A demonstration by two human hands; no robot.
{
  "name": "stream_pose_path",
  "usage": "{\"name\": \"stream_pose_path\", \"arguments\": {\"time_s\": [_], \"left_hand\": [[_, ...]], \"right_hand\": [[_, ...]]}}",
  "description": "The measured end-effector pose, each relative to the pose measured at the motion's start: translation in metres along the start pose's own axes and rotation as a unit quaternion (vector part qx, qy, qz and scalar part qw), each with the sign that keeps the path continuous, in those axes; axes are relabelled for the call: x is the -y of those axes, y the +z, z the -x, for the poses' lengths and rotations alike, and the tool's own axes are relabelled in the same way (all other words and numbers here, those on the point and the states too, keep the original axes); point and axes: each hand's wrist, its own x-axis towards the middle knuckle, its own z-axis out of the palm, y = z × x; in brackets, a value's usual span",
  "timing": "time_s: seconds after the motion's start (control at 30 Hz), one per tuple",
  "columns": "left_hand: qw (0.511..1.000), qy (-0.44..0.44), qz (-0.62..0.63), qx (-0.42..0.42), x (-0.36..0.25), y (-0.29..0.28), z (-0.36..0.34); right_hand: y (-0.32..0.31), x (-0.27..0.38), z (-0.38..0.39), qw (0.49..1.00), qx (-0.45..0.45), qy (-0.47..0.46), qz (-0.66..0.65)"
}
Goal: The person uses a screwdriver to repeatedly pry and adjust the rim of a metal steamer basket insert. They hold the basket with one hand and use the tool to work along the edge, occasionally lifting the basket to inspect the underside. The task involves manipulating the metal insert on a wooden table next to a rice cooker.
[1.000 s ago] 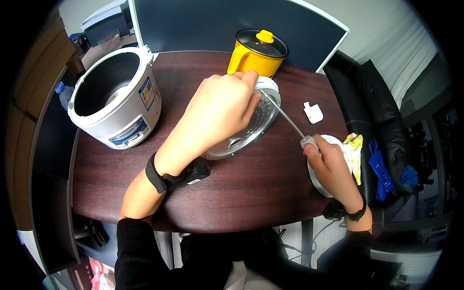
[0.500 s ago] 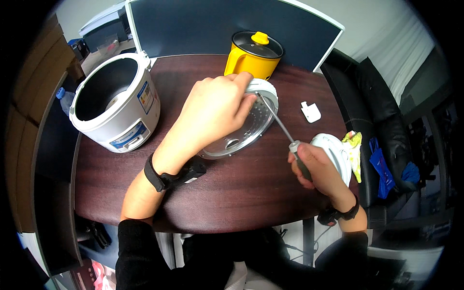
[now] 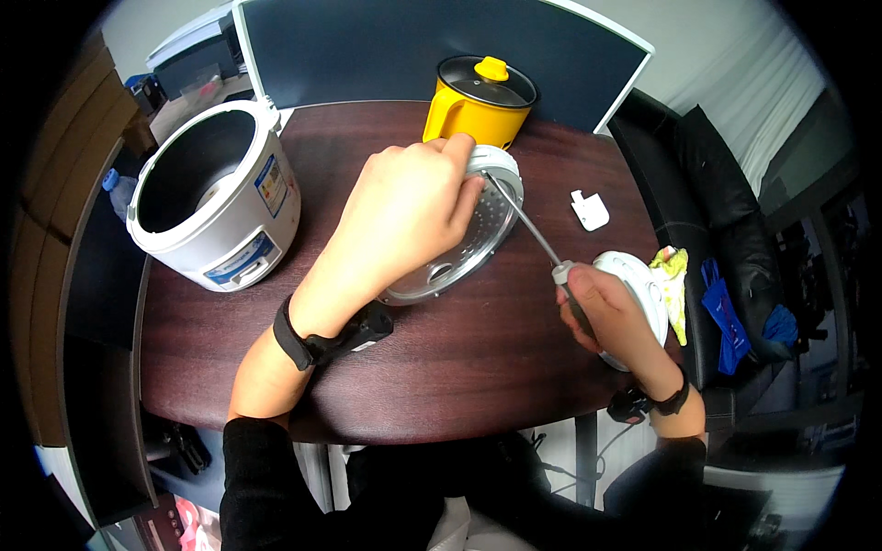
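Note:
A round perforated metal lid plate (image 3: pixel 469 243) with a white rim lies tilted on the dark wooden table (image 3: pixel 478 367). My left hand (image 3: pixel 404 211) rests over it, fingers gripping its far white edge. My right hand (image 3: pixel 597 308) is closed around the handle of a long screwdriver (image 3: pixel 524 223), whose thin shaft slants up-left, its tip at the plate's rim beside my left fingers. A white round lid part (image 3: pixel 643 289) lies under and behind my right hand.
A white rice cooker body (image 3: pixel 216 202) stands open at the left. A yellow pot with a glass lid (image 3: pixel 478 96) sits at the back. A small white plastic piece (image 3: pixel 589 209) lies right of the plate. A yellow cloth (image 3: pixel 672 275) sits by the table's right edge.
My right hand has slid left and toward me with the screwdriver, off the white round part. The shaft now stands steeper. My left hand stays on the plate.

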Motion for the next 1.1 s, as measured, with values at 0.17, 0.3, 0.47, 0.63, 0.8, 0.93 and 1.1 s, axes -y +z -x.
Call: {"name": "stream_pose_path", "arguments": {"time_s": [0.17,0.3,0.47,0.63,0.8,0.93,1.1], "left_hand": [[1.000,0.008,-0.013,-0.024,0.000,0.003,0.002],[1.000,0.014,-0.007,-0.020,-0.001,0.002,0.003],[1.000,0.005,-0.018,-0.017,-0.003,0.003,0.003],[1.000,0.005,-0.013,-0.006,-0.001,0.000,0.002],[1.000,0.008,-0.012,-0.003,-0.006,-0.002,0.001],[1.000,0.001,-0.013,0.004,-0.007,-0.002,0.001],[1.000,0.013,-0.010,-0.003,-0.005,-0.002,0.004]], "right_hand": [[0.021,-0.014,-0.005,0.992,0.070,-0.006,-0.109],[0.029,-0.026,-0.007,0.970,0.110,0.004,-0.215],[0.031,-0.023,-0.005,0.925,0.166,0.056,-0.337],[0.014,-0.021,-0.004,0.977,0.096,0.002,-0.192],[-0.002,-0.008,0.000,0.892,-0.188,-0.265,0.316],[-0.007,0.008,0.009,0.836,-0.228,-0.265,0.422],[-0.010,0.034,0.020,0.771,-0.249,-0.258,0.526]]}}
